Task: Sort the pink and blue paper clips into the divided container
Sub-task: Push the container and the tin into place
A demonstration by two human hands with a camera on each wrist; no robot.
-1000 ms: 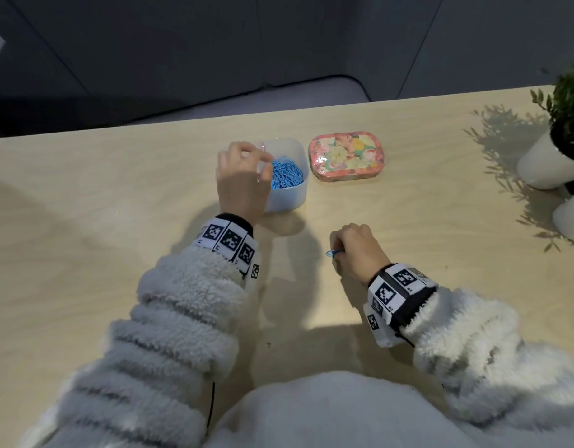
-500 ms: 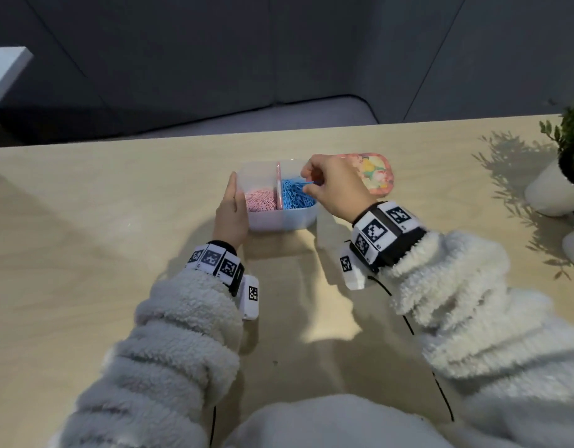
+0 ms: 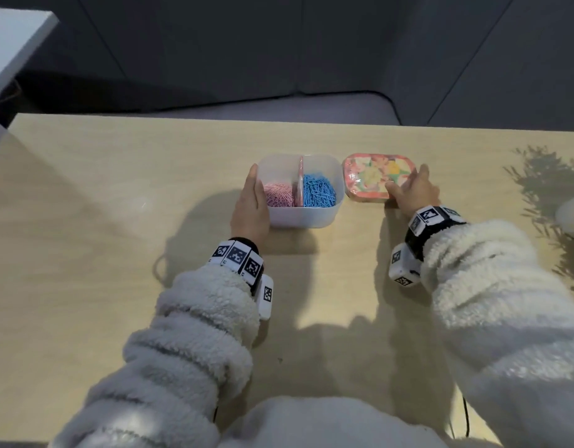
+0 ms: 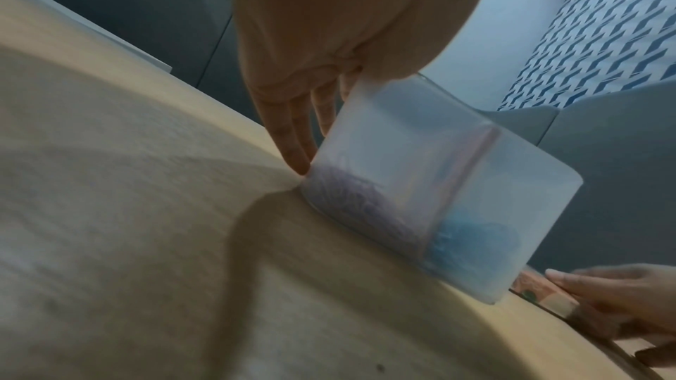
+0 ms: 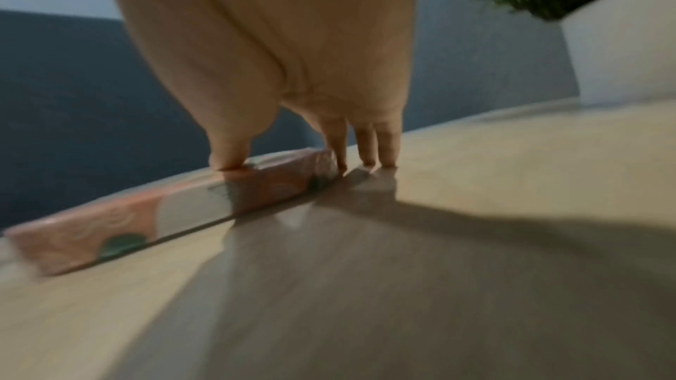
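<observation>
A translucent divided container (image 3: pixel 301 218) stands mid-table, with pink paper clips (image 3: pixel 278 197) in its left compartment and blue paper clips (image 3: pixel 319 194) in its right. My left hand (image 3: pixel 250 202) lies flat against the container's left wall, its fingers (image 4: pixel 292 137) straight down to the table. A floral lid (image 3: pixel 372 176) lies just right of the container. My right hand (image 3: pixel 415 189) rests on the lid's near right corner: in the right wrist view the thumb sits on the top of the lid (image 5: pixel 146 218), and the straight fingers (image 5: pixel 369 149) touch the table at its right end.
A white plant pot (image 3: pixel 573 218) stands at the table's right edge, with leaves above the pot (image 5: pixel 622 39) in the right wrist view. The table's far edge runs behind the container, with a grey seat beyond it.
My right hand carried a blue clip from the table to the blue compartment, then moved right onto the floral lid. My left hand shifted from the container's top to its left wall.
</observation>
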